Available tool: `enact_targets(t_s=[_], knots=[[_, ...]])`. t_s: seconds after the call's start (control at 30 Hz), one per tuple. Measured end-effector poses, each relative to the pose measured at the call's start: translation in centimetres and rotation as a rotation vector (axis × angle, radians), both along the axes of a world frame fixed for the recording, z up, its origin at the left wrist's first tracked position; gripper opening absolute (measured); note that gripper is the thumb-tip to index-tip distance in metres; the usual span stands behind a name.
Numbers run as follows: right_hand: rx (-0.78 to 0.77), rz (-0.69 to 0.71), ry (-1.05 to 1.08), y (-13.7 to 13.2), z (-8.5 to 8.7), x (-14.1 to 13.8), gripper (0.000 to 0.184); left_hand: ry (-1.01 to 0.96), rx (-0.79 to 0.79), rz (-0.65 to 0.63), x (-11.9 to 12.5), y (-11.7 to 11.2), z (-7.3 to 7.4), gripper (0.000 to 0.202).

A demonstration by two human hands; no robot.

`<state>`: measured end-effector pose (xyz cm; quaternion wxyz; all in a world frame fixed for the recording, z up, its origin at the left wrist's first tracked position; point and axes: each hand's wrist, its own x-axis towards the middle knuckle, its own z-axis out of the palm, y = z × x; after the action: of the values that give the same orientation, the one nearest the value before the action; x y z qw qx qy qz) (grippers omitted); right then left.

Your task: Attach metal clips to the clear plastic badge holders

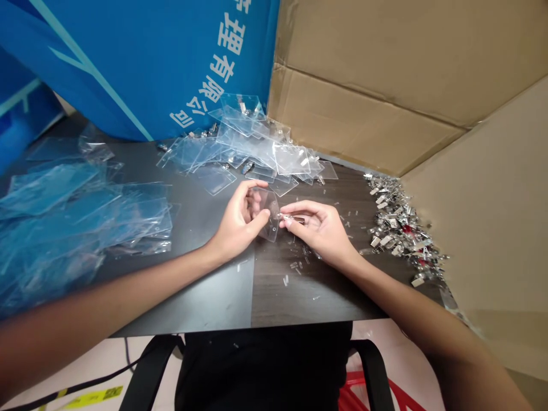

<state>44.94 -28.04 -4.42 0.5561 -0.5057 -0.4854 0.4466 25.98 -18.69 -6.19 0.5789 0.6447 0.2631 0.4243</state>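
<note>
Insp. note: L hand [237, 220] has a clear plastic badge holder [270, 216] in a narrow grip btwn thumb and fingers, held tilted over mid-table; whether its lower corner touches the surface can't be confirmed. R hand [314, 228] is in a tight pinch, thumb and index on a small metal badge clip [292, 219], right at the holder's R edge; touching or just beside it, can't tell. Handling est.: holder v. light, thin, semi-stiff, likely slippery and easily flexed or scuffed; best taken by its edges, not the flat face. Clip small and easily dropped; needs a fingertip hold on its body. Both hands are over a dark laminate table [214, 299], whose near edge lies well back of the hands, past the wrists. Loose clear plastic strips [295, 265] are scattered about R hand. Heap of clear holders [252, 142] lies just ahead of the hands; bagged holders [72, 205] cover the L side; pile of metal clips [398, 228] sits to the R, against a cardboard sheet [363, 74]. Blue printed banner [128, 68] stands behind. Room for moving: tight ahead and R, widest toward the near edge.
</note>
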Motion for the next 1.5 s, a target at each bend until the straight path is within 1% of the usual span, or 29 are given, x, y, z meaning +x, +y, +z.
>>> enact_targets(t_s=[0.13, 0.27, 0.33, 0.43, 0.6, 0.8, 0.9, 1.0, 1.07, 1.17, 1.3, 1.5], knots=[[0.024, -0.055, -0.074, -0.28, 0.36, -0.3, 0.028, -0.009, -0.021, -0.049, 0.09, -0.11, 0.13, 0.064], [0.067, -0.101, -0.153, -0.5, 0.6, -0.45, 0.021, -0.029, -0.043, -0.066, 0.31, -0.12, 0.01, 0.067], [0.079, -0.119, -0.165, -0.51, 0.62, -0.47, 0.021, -0.039, -0.046, -0.058, 0.45, -0.09, -0.13, 0.069], [0.076, -0.136, -0.146, -0.5, 0.61, -0.52, 0.021, -0.056, -0.04, -0.009, 0.63, -0.06, -0.33, 0.069], [0.085, -0.106, -0.105, -0.54, 0.5, -0.64, 0.019, -0.071, -0.002, 0.048, 0.72, 0.04, -0.54, 0.068], [0.138, -0.083, -0.117, -0.7, 0.61, -0.66, 0.014, -0.068, -0.016, 0.05, 0.76, -0.02, -0.43, 0.068], [0.156, -0.072, -0.135, -0.79, 0.81, -0.61, 0.014, -0.062, 0.011, 0.081, 0.81, -0.18, -0.24, 0.067], [0.151, -0.073, -0.188, -0.79, 0.95, -0.52, 0.016, -0.055, 0.053, 0.125, 0.81, -0.4, -0.09, 0.065], [0.132, -0.091, -0.212, -0.7, 0.96, -0.46, 0.021, -0.051, 0.067, 0.138, 0.78, -0.56, -0.05, 0.065], [0.134, -0.116, -0.206, -0.52, 0.86, -0.41, 0.024, -0.058, 0.084, 0.131, 0.74, -0.72, -0.07, 0.064], [0.175, -0.123, -0.257, -0.43, 0.81, -0.37, 0.014, -0.071, 0.085, 0.113, 0.72, -0.71, -0.13, 0.065], [0.2, -0.131, -0.334, -0.69, 0.99, -0.41, 0.01, -0.088, 0.057, 0.078, 0.78, -0.66, -0.13, 0.065]])
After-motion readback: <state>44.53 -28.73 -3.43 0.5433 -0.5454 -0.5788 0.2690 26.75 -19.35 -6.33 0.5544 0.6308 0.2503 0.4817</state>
